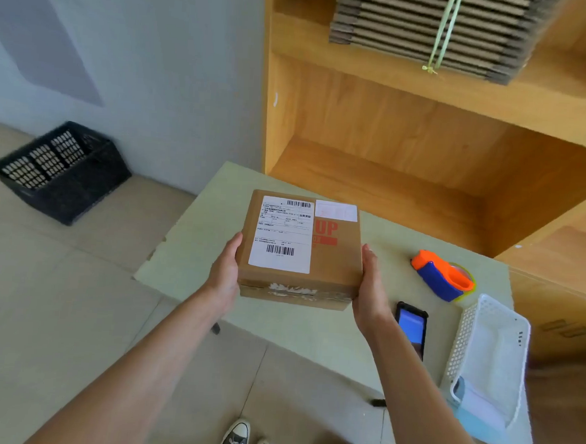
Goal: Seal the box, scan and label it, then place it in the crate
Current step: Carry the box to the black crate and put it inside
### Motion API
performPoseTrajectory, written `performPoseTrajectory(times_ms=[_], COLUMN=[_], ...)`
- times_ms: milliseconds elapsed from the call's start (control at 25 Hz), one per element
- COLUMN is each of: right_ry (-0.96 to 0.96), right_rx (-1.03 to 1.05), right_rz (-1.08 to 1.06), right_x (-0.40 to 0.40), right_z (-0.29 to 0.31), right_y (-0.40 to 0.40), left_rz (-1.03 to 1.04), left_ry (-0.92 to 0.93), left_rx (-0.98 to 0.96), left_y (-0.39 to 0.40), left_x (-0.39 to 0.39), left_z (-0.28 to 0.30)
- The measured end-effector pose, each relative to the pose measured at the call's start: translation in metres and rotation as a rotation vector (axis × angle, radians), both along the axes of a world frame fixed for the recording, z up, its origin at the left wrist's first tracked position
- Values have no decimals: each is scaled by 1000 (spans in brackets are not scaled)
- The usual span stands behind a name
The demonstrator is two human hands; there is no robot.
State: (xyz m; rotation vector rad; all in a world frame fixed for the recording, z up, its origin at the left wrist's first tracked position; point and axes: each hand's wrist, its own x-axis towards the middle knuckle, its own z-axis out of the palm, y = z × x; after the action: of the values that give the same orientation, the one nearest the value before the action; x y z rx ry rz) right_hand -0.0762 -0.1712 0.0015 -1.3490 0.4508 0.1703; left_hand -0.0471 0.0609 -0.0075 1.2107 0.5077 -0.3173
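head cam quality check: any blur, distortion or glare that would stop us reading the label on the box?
Head view: the box between the left hand and right hand is fairly sharp; barcodes on its shipping label are visible, small print unreadable. Wide-angle bending curves the shelf. The black crate and white basket near the edges are smeared. Lighting soft and even, no strong glare.

A pale grey wall (140, 58) is met by a beige tiled floor (40, 292). A wooden shelf unit (392, 142) is set behind a pale green table (194, 236), under soft, even light
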Motion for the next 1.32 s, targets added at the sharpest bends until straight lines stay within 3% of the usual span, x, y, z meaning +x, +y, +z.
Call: performPoseTrajectory(times_ms=[320,560,920,1320], right_ry=[-113,-203,-146,-178], right_rx=[80,122,140,126], right_rz=[434,868,1125,1234], right_x=[59,37,-54,-98], right_z=[85,147,191,192], right_y=[156,330,574,759], left_rz=[464,819,1062,1151], left_ry=[-61,-173,-193,-168], left_rx=[74,146,207,206], left_y=[145,282,472,641], left_x=[-45,-142,-281,-339], left_z=[101,153,190,191])
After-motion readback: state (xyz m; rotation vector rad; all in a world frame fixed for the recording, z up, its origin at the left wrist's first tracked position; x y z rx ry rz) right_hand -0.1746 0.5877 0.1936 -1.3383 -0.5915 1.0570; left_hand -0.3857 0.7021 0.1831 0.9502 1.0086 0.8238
